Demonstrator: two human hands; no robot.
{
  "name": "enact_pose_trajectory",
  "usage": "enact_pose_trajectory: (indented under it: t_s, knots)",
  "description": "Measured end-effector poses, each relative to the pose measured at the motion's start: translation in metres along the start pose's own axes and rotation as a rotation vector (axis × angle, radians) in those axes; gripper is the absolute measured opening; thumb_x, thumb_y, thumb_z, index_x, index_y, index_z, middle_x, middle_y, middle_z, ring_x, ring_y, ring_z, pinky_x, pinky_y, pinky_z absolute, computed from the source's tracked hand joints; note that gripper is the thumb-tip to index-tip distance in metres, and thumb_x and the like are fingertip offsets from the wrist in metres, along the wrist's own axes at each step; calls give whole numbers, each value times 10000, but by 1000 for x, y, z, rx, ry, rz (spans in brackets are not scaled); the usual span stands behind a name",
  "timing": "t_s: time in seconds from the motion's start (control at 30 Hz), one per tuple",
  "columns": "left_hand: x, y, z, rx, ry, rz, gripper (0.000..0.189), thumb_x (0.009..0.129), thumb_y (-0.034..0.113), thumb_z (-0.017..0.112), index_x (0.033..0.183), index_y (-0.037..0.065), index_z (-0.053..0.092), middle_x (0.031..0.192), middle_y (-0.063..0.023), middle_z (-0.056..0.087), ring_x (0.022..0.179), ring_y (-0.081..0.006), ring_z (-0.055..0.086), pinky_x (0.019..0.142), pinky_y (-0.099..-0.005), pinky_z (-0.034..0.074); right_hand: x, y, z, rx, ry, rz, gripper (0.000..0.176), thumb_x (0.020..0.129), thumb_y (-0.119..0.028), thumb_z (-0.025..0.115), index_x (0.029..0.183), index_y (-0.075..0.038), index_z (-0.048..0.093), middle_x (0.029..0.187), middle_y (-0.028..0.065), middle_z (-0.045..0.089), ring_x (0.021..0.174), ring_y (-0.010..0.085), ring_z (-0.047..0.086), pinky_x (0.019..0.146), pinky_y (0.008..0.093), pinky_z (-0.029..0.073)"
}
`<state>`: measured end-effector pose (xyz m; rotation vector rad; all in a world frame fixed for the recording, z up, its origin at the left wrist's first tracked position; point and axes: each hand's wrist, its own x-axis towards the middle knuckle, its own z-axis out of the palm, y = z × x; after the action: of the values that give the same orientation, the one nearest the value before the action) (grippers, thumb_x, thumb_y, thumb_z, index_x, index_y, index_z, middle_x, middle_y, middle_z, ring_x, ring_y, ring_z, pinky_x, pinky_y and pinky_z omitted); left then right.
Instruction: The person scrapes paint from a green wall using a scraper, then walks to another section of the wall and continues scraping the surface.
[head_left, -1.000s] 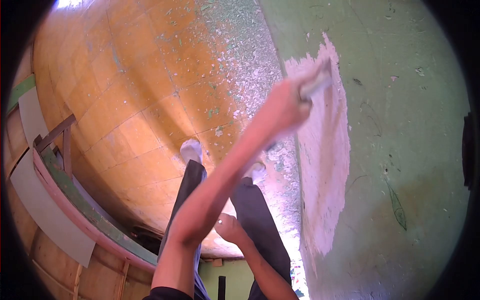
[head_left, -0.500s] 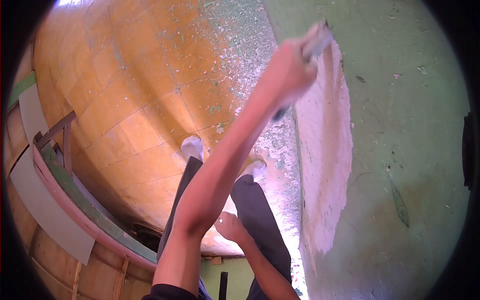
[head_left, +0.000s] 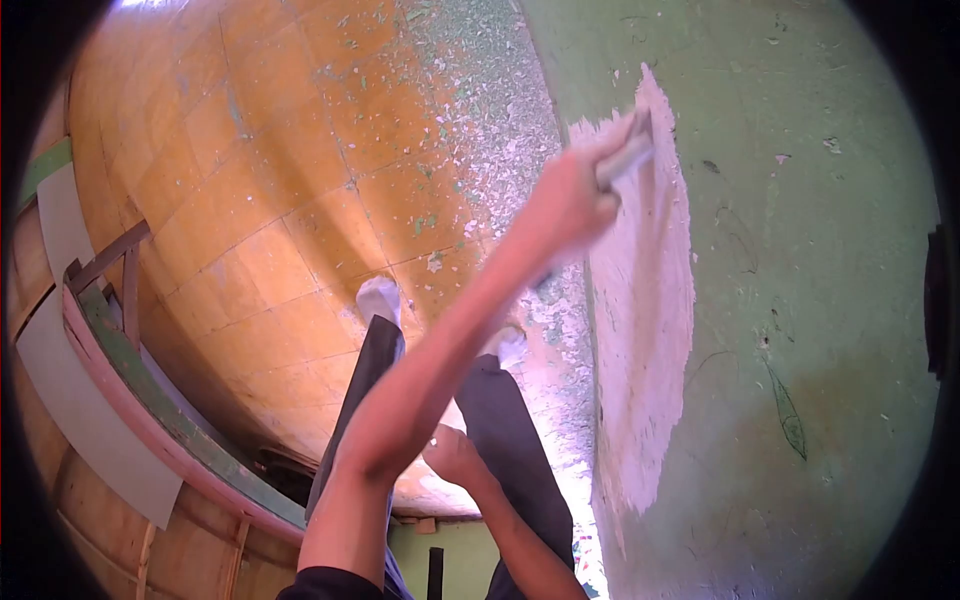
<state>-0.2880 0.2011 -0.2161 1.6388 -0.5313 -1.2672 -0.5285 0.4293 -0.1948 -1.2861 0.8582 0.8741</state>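
Observation:
My left hand (head_left: 580,200) is closed around a pale, blurred hand tool (head_left: 628,162). The arm reaches across to the right, and the tool lies over the upper part of a bare whitish patch (head_left: 650,300) in the green painted wall (head_left: 800,260). Whether the tool's edge touches the surface cannot be made out. Lower down, in front of my right leg, my right hand (head_left: 455,457) is curled closed; a small white spot shows at its fingers, and what they hold is hidden.
Paint flakes (head_left: 500,110) litter the orange tiled floor (head_left: 290,150) along the wall's foot. My two feet in pale socks (head_left: 380,298) stand there. A curved wooden structure with pink and green edges (head_left: 140,390) is at the left. Part of a dark object shows behind my left forearm.
My left hand and the tool have moved down and slightly left, uncovering the top tip of the whitish patch. My right hand stays closed in nearly the same place.

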Motion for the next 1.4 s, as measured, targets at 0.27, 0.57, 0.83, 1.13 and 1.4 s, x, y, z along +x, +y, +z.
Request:
enact_pose_trajectory:
  t_s: [0.27, 0.57, 0.83, 1.13, 1.4]
  knots:
    - [10, -17, 23, -2, 146, 86, 716, 845, -6, 509, 1524, 194, 400, 768, -102, 652, 526, -130, 548, 481, -312, 482, 8, 38, 26, -43, 137, -144, 310, 894, -190, 502, 1134, -54, 643, 970, 307, 639, 954, 481, 620, 859, 562, 492]
    - [0, -33, 24, -29, 103, 119, 634, 853, 20, 516, 1477, 129, 468, 709, -79, 609, 478, -146, 543, 445, -330, 462, 4, 29, 19, -60, 29, -79, 502, 900, -214, 492, 1394, -146, 550, 1006, 284, 650, 982, 456, 629, 893, 533, 497]
    - [10, -5, -4, -59, 45, -29, 668, 851, 20, 532, 1499, 156, 443, 653, -70, 582, 473, -129, 529, 431, -301, 441, -4, -1, -2, -46, -36, 64, 508, 908, -234, 487, 1408, -160, 545, 1020, 275, 652, 988, 444, 632, 906, 527, 494]
    - [6, -24, 10, -15, 68, 6, 674, 856, 9, 487, 1505, 182, 437, 718, -77, 619, 501, -123, 513, 478, -327, 447, -2, 25, 12, -70, -58, 23, 511, 913, -243, 469, 1410, -149, 539, 1037, 269, 651, 983, 452, 627, 911, 541, 486]
    - [31, -10, -8, -125, 50, -77, 505, 889, 14, 501, 1394, 9, 502, 650, -46, 546, 436, -125, 498, 406, -296, 437, -6, 0, -3, -83, -136, 116, 539, 909, -237, 477, 1441, -157, 498, 1127, 281, 641, 1072, 441, 613, 954, 531, 476]
